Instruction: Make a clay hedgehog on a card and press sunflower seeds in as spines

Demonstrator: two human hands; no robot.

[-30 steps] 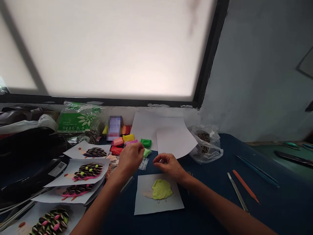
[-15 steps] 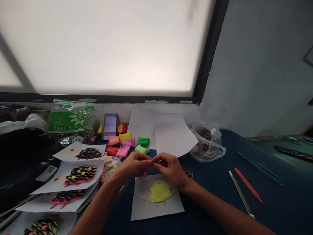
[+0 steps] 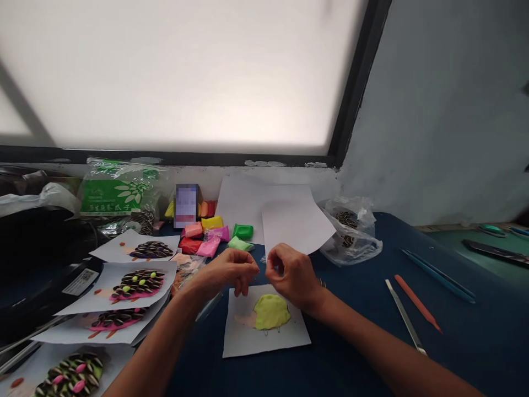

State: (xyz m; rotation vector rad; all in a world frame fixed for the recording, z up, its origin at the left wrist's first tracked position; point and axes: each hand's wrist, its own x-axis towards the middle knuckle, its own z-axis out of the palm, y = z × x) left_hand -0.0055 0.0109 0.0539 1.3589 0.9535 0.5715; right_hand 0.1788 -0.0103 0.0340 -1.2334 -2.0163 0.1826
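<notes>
My left hand (image 3: 233,269) and my right hand (image 3: 295,277) hover above the far edge of a small white paper (image 3: 285,346), a narrow gap between them. Thumb and forefinger are pinched together on each; anything between them is too small or hidden to make out. On the paper is a flat yellow clay body (image 3: 271,312) with a pale peach snout at its left and two drawn legs below. Just beyond my right wrist, some striped seeds (image 3: 322,283) show partly.
Hedgehog pictures with seed spines (image 3: 138,285) lie at left. Behind are coloured clay packets (image 3: 209,246), a phone (image 3: 186,206), white sheets (image 3: 295,223) and a plastic bag of seeds (image 3: 350,231). At right lie a metal tool (image 3: 405,317), an orange stick (image 3: 418,303) and blue tweezers (image 3: 438,275).
My fingertips, which were touching, have come apart. The right hand has turned, its fingers curling more. The whole view has shifted slightly.
</notes>
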